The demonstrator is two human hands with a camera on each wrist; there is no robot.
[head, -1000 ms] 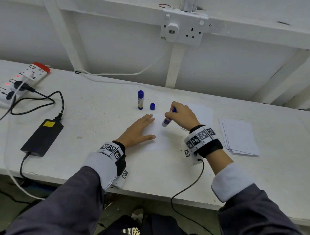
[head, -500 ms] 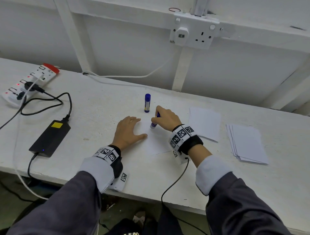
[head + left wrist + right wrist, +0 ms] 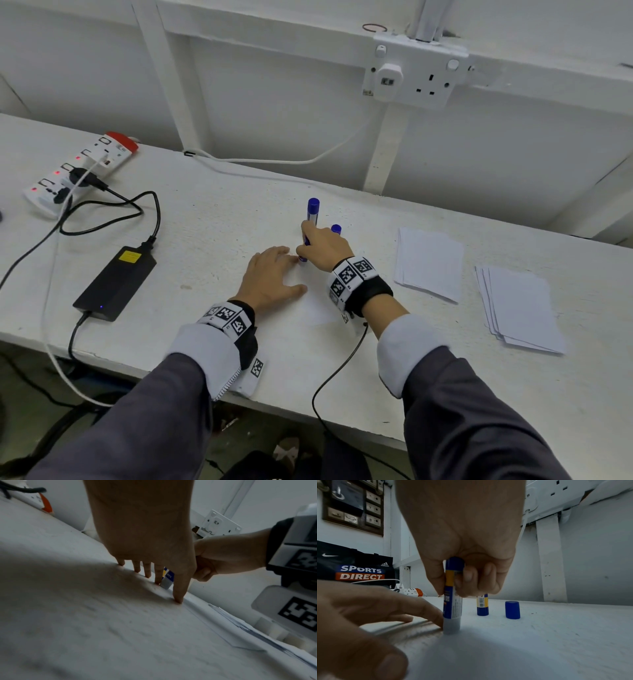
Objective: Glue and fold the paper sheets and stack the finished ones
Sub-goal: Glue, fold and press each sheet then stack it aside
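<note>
White painted bench, rough-grained, under a wall socket – gluing in progress.

Head view: the left hand (image 3: 270, 277) lies flat, fingers straight, pinning a paper sheet (image 3: 317, 308); the right hand (image 3: 323, 245) grips a glue stick (image 3: 303, 261) tip-down on the sheet's far left corner. Two paper stacks (image 3: 428, 263) (image 3: 520, 308) lie to the right. Left wrist view: fingertips (image 3: 177, 599) press the sheet's edge. Right wrist view: cylindrical blue-and-yellow stick – a second glue stick (image 3: 482, 606) and loose blue cap (image 3: 512, 609) stand behind; a bag (image 3: 359, 569) reads "SPORTS DIRECT".

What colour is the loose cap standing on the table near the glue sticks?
Blue. The loose cap shows best in the right wrist view.
</note>
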